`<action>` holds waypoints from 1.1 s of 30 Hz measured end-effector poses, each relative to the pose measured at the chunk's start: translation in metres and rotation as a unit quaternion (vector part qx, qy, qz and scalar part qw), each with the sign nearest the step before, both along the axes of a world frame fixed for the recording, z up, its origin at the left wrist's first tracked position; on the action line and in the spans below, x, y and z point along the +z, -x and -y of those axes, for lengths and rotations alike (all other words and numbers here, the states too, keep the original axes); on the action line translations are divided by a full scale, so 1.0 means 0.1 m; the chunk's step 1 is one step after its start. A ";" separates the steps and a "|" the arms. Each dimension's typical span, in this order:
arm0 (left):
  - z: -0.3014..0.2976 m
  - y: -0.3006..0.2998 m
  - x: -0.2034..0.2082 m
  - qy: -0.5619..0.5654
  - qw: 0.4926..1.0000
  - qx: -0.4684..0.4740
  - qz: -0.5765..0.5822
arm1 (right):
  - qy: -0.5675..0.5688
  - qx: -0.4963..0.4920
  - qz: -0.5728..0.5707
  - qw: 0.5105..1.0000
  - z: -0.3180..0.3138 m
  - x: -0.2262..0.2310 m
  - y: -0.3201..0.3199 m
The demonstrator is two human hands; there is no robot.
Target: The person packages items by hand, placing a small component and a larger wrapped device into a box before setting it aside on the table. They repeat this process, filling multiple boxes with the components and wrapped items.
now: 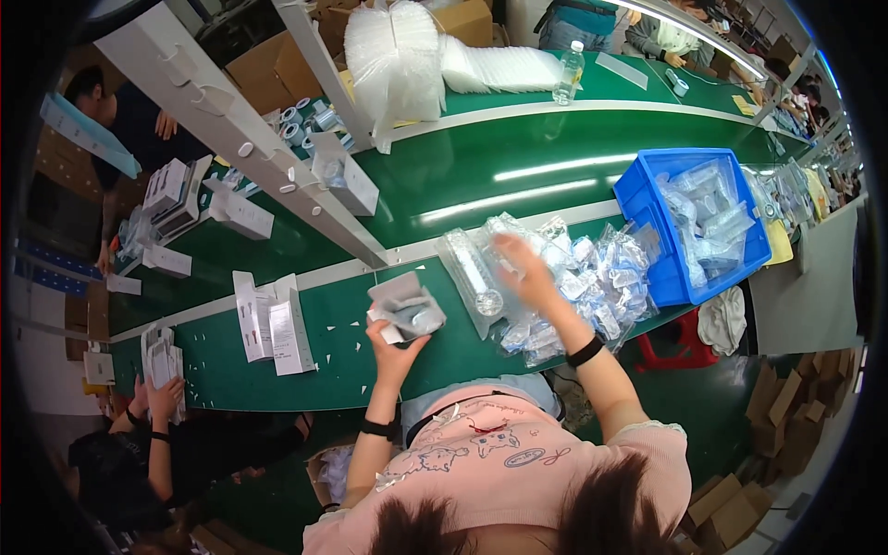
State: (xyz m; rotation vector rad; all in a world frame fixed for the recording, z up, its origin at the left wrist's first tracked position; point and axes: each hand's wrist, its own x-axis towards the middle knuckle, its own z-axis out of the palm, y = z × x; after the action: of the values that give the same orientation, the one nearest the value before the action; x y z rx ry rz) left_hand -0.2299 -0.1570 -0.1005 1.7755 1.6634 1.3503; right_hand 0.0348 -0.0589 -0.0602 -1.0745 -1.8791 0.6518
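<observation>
My left hand [396, 356] is closed around a small white box [392, 288] with its flaps up. A clear-bagged item [424, 319] shows inside the box's opening. My right hand [525, 268] is blurred by motion, so its fingers cannot be read. It hovers over or touches the near side of a heap of small clear bags [606, 282] with white and blue contents. Just left of that hand lies a long clear bag with a round-ended item [474, 277].
A blue bin [666, 268] of bagged parts stands right of the heap. Flat white cartons [282, 324] lie at left on the green bench [342, 370]. A metal post [268, 157] slants across the left. A co-worker's hands [165, 398] hold cartons at far left.
</observation>
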 end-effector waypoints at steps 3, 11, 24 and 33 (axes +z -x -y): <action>0.09 0.09 -0.04 0.069 0.994 0.029 0.082 | 0.012 -0.313 0.111 0.943 -0.45 -0.41 -0.81; 0.07 0.11 0.49 0.044 0.998 0.024 -0.042 | 0.194 -0.199 0.280 0.919 -0.68 -1.49 -1.33; -0.10 0.15 0.57 0.036 0.995 0.094 0.019 | -0.049 -0.337 0.051 0.939 -0.46 -0.82 -1.15; -0.12 0.16 0.62 0.019 0.996 0.084 0.000 | 0.055 -0.284 0.079 0.954 -0.20 -0.13 -0.96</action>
State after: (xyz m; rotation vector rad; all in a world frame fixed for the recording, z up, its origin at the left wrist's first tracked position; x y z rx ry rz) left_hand -0.2454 -0.1449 -0.0381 1.6449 1.8615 1.3779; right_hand 0.1308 -0.0390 -0.0734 -1.6920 -1.5562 0.3419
